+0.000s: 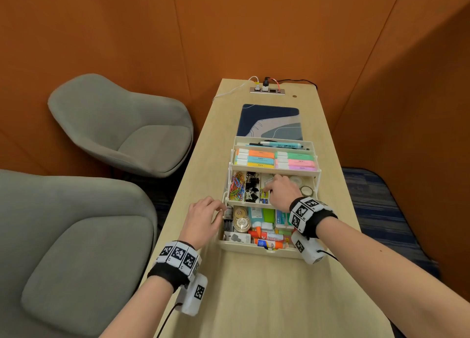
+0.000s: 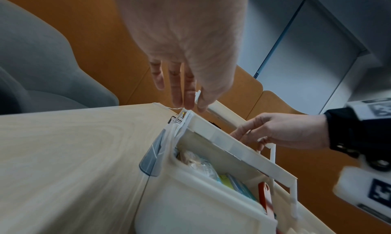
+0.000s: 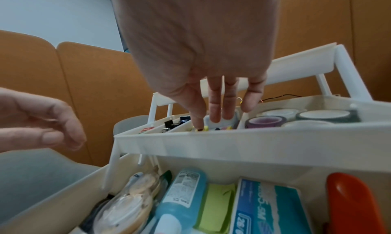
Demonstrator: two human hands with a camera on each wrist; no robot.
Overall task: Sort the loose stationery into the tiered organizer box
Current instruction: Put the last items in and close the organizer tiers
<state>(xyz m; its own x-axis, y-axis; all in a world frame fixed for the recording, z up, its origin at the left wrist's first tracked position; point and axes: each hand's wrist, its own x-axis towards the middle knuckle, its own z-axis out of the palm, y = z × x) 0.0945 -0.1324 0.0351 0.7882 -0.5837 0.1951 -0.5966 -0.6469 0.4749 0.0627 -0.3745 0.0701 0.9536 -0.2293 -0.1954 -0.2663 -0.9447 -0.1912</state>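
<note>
Head view showed the tiered organizer box (image 1: 269,251) fanned open in the middle of the frame on a pale wooden table (image 1: 254,299), its trays stepping up toward the top of the picture. The right hand (image 1: 282,192) reached into the middle tray, fingers extended downward into the third compartment from the left, thumb tip down among small yellow pieces (image 3: 205,128); whether it pinched one could not be told. Left of that compartment lay coloured paper clips (image 1: 237,186) and black binder clips (image 1: 251,189); to its right sat tape rolls (image 1: 306,190). The left hand (image 1: 203,218) hovered at the box's left edge, fingers loosely extended, their tips touching the white hinge bracket (image 2: 182,118) in the left wrist view. Highlighters (image 1: 276,159) filled the tray above, and pens (image 1: 279,144) the uppermost one. The bottom bin held a blue glue bottle (image 3: 182,199), green sticky notes (image 3: 217,205) and an orange-capped item (image 3: 355,204). Two grey chairs (image 1: 119,124) stood at the left of the frame.
</note>
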